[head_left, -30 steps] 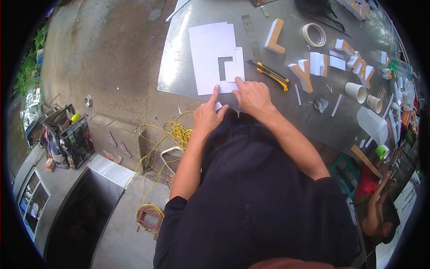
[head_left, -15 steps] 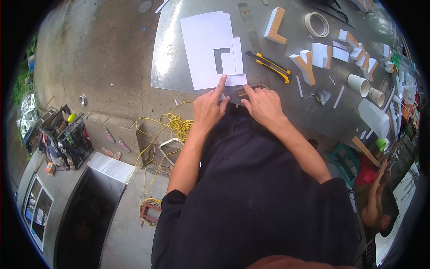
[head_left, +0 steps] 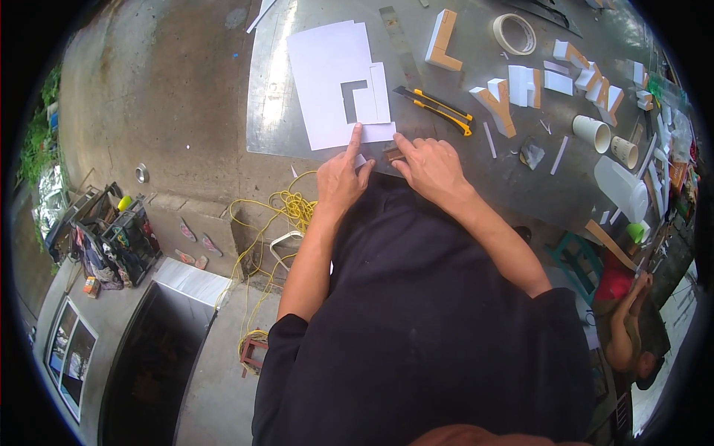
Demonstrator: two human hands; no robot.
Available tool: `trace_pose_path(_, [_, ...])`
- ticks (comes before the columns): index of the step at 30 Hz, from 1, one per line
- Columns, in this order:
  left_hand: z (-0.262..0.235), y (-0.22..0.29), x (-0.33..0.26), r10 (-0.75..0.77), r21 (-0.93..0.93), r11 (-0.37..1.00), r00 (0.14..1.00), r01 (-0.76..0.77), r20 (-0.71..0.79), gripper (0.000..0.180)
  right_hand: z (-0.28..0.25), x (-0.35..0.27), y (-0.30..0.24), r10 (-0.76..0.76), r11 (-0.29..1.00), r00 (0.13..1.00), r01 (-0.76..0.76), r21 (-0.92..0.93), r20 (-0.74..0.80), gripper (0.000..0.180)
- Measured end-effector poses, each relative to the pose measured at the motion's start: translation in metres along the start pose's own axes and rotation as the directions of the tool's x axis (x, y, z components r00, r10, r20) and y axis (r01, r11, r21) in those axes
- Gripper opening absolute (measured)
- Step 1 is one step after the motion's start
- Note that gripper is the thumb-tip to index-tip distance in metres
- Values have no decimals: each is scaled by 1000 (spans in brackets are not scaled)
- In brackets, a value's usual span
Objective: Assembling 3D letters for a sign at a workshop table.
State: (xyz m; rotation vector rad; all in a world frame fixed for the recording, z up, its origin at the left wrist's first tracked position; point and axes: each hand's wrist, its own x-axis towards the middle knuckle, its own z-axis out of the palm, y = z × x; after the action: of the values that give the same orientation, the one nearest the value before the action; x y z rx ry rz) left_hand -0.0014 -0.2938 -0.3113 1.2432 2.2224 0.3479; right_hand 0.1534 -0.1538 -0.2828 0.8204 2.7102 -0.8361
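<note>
White paper sheets (head_left: 316,82) lie flat at the near left part of the metal table. An L-shaped slot (head_left: 348,104) in the paper shows grey table through it, with a narrower paper piece (head_left: 380,93) at its right. My left hand (head_left: 341,178) presses its stretched index finger just below the slot, thumb apart. At the paper's lower right corner rests the index fingertip of my right hand (head_left: 435,169), its other fingers loosely bent. Neither hand grips anything I can see. A small brown object (head_left: 392,154) lies partly hidden beside the right hand.
Two yellow-and-black utility knives (head_left: 439,110) lie right of the paper. Farther right are foam letter blocks (head_left: 444,41), a tape roll (head_left: 514,35), cardboard tubes (head_left: 591,134) and scraps. Yellow cord (head_left: 294,210) coils on the ground at left. Another person (head_left: 628,327) is at far right.
The whole view has shifted slightly, moving the table items a little left in the picture. Both index fingers stay at the same places on the paper.
</note>
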Motion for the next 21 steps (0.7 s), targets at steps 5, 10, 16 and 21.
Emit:
trace_pose_path(5, [-1, 0, 1, -6, 29, 1000, 1000, 5, 26, 84, 7, 17, -1, -143, 987, 986, 135, -85, -86, 59])
trace_pose_path(10, [0, -3, 1, 54, 44, 998, 998, -53, -29, 82, 22, 29, 5, -165, 969, 985, 153, -195, -49, 67])
trace_pose_path(16, [-3, -7, 4, 44, 138, 990, 999, -42, -14, 84, 24, 31, 5, -215, 948, 973, 186, -259, -87, 71])
trace_pose_path(21, [-6, -3, 6, 65, 157, 985, 998, -67, 19, 78, 18, 30, 5, -171, 950, 985, 156, -270, -32, 73])
